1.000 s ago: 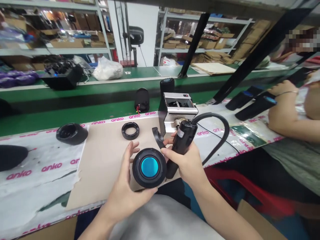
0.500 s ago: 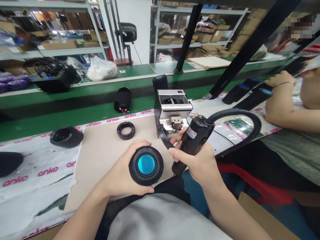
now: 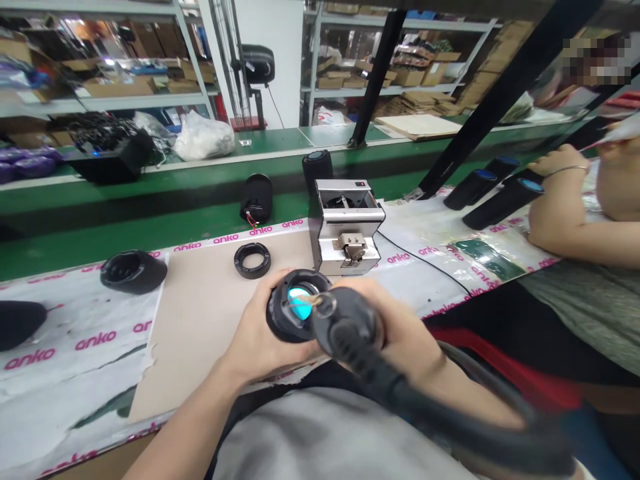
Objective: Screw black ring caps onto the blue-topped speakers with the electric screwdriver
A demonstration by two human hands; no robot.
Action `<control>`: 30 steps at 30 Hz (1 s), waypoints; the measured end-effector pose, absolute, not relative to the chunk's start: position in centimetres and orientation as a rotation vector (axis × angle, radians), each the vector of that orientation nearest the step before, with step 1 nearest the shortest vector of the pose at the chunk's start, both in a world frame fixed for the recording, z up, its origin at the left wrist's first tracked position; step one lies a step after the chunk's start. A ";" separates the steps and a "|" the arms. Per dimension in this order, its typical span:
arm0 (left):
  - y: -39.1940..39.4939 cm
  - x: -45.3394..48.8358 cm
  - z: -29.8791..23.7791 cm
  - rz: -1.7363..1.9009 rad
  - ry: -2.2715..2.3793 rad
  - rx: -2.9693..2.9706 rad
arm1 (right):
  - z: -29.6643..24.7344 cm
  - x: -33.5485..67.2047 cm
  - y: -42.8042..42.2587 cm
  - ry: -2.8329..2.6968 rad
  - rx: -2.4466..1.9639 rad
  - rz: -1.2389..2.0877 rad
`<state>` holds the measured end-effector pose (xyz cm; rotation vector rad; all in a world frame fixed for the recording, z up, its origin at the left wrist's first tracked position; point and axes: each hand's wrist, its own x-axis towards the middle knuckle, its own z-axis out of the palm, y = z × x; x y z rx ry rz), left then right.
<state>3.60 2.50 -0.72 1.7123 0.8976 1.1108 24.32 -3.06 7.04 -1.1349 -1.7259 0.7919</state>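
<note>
My left hand (image 3: 260,333) is wrapped round a black cylindrical speaker (image 3: 280,327) standing with its blue-centred end (image 3: 300,303) facing up. A black ring (image 3: 281,293) sits over that end. In my right hand (image 3: 395,320) is a black electric screwdriver (image 3: 350,320), blurred, with its thick cable end towards me. The screwdriver stands over the right side of the ring and covers part of it; its tip is hidden. Another black ring (image 3: 252,260) lies on the cardboard sheet (image 3: 200,327) beyond my left hand.
A metal screw feeder (image 3: 349,223) stands ahead. Black speaker housings lie at left (image 3: 134,272) and on the green belt (image 3: 257,199), the latter with wires showing. At right, a co-worker's arm (image 3: 565,207) is near several blue-ended speakers (image 3: 505,203).
The ring has gone from my right hand onto the speaker. My right hand has brought the screwdriver left, over the speaker. The wired housing on the belt has shifted right.
</note>
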 end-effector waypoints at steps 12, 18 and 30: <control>2.6 3.4 0.6 1.029 0.936 1.646 | 8.5 26.0 0.0 -1.557 -1.297 1.179; 2.8 3.4 1.1 1.012 0.871 1.617 | 7.3 25.5 0.9 -1.528 -1.212 1.235; 2.5 3.8 0.3 1.061 0.809 1.492 | 7.9 25.0 1.0 -1.661 -1.383 1.168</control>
